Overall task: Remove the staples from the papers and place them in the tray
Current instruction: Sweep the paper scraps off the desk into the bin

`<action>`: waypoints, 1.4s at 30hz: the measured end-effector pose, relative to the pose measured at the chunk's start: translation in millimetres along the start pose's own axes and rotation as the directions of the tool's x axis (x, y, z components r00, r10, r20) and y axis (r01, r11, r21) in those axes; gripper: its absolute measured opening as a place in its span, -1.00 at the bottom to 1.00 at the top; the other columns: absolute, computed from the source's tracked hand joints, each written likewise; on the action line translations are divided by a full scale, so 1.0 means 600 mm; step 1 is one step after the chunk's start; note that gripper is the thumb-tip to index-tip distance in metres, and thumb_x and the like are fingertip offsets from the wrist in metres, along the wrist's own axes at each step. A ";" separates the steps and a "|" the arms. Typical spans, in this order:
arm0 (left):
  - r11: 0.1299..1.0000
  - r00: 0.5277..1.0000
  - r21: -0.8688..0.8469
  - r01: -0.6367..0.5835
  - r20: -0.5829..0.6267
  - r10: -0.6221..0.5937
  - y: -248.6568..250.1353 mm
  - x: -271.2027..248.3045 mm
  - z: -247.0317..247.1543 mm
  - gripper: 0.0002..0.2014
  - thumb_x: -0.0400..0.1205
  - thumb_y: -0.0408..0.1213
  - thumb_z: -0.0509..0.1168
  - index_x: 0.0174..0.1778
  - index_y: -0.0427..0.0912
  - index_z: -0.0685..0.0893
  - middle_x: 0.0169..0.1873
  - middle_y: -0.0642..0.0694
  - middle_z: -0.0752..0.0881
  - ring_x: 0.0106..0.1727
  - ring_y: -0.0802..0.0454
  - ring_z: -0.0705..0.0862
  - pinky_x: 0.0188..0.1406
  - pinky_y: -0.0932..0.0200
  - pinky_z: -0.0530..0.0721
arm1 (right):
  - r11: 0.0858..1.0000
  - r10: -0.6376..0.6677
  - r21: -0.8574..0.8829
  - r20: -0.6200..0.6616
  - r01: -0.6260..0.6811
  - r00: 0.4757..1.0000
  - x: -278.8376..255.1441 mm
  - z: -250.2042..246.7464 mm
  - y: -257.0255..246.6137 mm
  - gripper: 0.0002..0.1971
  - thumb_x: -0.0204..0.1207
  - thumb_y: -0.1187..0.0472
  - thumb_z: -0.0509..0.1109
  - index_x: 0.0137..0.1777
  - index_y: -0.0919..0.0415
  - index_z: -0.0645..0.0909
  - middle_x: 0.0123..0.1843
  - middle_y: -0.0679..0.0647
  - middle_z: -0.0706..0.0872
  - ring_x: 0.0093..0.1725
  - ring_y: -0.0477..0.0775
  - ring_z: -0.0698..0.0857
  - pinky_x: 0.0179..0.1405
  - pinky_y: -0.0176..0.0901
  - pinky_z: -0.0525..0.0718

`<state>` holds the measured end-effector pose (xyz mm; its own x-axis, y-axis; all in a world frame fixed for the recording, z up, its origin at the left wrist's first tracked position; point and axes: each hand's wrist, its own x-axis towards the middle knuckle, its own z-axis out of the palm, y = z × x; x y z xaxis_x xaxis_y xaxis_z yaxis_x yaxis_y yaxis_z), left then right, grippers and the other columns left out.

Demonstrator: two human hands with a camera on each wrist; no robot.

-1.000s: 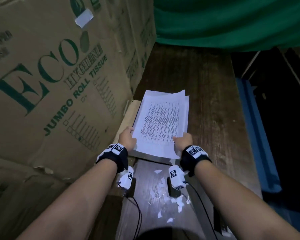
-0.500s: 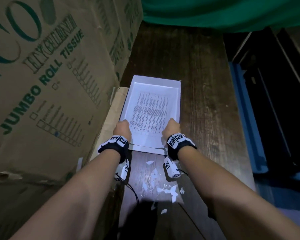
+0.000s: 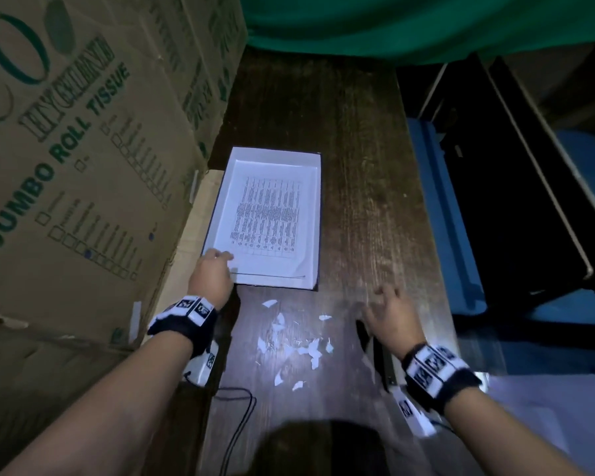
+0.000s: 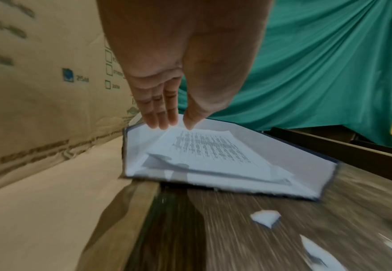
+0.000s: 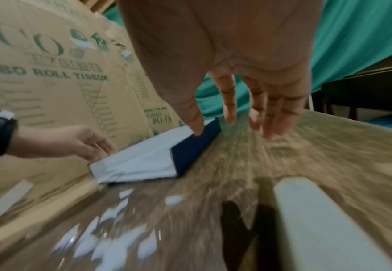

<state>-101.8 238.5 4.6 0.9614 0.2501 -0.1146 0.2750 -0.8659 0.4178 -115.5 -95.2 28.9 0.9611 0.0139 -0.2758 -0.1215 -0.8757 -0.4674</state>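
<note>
Cardboard box [image 3: 83,149] reads "JUMBO ROLL TISSUE"; papers' [image 3: 268,218] print seems illegible

A wall of cardboard boxes [image 3: 83,166] closes off the left side, standing just beside the tray [image 3: 318,218]. Right of the tray, bare wooden table [image 3: 368,201] lies open up to the green curtain [image 3: 358,25]. Nearer the person, paper scraps [image 3: 299,345] litter the middle, and a dark stapler [image 3: 375,355] lies to their right.
</note>
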 end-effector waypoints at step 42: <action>0.945 0.886 0.171 -0.278 0.426 0.184 0.159 -0.205 0.230 0.07 0.46 0.48 -0.24 0.62 -0.31 -0.34 0.64 -0.25 -0.39 0.66 -0.15 -0.41 0.67 -0.14 -0.28 | 0.953 0.156 0.287 -0.186 -0.099 0.970 -0.056 -0.043 0.401 -0.54 0.60 0.25 0.30 0.49 0.28 0.39 0.43 0.33 0.53 0.39 0.31 0.53 0.42 0.11 0.45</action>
<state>-193.3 65.1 -65.5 0.9043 -0.1224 -0.4091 -0.0069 -0.9621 0.2726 -170.4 -318.8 -52.7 0.9594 -0.2134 -0.1842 -0.2817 -0.6974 -0.6590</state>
